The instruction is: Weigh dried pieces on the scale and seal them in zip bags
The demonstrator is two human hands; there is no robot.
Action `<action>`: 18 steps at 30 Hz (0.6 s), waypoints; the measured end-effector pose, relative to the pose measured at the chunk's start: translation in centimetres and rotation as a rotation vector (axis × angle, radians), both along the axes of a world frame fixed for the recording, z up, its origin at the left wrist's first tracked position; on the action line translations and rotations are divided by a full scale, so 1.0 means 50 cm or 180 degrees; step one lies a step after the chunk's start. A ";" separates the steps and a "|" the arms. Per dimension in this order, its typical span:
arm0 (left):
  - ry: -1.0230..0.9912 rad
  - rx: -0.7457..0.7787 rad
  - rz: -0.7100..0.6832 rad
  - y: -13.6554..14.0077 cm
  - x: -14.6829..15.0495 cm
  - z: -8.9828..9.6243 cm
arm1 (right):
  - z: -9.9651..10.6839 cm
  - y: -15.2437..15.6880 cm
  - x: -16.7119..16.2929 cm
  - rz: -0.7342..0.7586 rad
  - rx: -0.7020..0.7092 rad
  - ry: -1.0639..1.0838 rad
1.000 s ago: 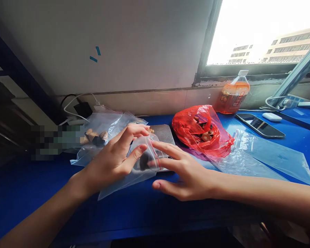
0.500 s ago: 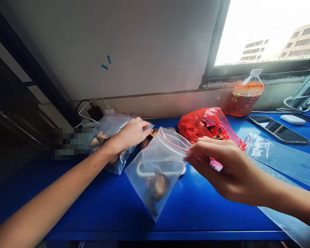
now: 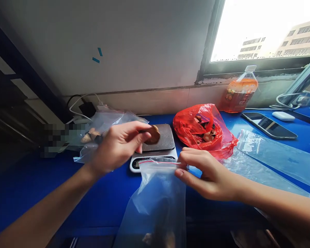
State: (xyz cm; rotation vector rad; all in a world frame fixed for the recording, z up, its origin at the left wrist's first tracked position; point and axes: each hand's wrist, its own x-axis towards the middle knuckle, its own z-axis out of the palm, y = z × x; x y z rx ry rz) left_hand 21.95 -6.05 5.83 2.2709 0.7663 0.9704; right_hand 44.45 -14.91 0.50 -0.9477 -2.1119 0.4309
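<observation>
My left hand (image 3: pixel 120 144) pinches a brown dried mushroom (image 3: pixel 154 135) in front of the metal plate of a white digital scale (image 3: pixel 166 136). Nearer to me, my right hand (image 3: pixel 201 172) grips the top right corner of a clear zip bag (image 3: pixel 161 186) with a red seal line. The bag hangs down past the table's front edge, and blurred brown pieces lie at its bottom. Its top partly covers the scale's display. Beyond my right hand, a red plastic bag (image 3: pixel 186 122) stands open with dried mushrooms (image 3: pixel 209 134) inside.
Filled clear bags (image 3: pixel 107 119) lie at the left, beside a black plug (image 3: pixel 88 109). Flat clear bags (image 3: pixel 276 155) spread over the blue table (image 3: pixel 93 203) at the right. Behind them are a phone (image 3: pixel 268 124), a white case (image 3: pixel 283 116) and a drink bottle (image 3: pixel 240 93).
My left hand has lifted a mushroom from the scale and moved toward me. My right hand has lowered the zip bag and drawn it closer, uncovering the scale.
</observation>
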 end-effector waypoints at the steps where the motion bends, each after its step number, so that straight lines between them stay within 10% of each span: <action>1: 0.0135 -0.0014 -0.0238 -0.013 0.005 -0.002 | 0.000 0.000 -0.001 0.0002 0.0047 -0.0016; 9: 0.0690 -0.0790 -0.0536 -0.045 0.008 -0.013 | 0.002 -0.006 0.000 0.0270 0.0439 -0.0066; 18: 0.0395 -0.0463 -0.1004 -0.015 -0.016 0.001 | 0.000 0.014 0.019 -0.0536 -0.0179 0.1106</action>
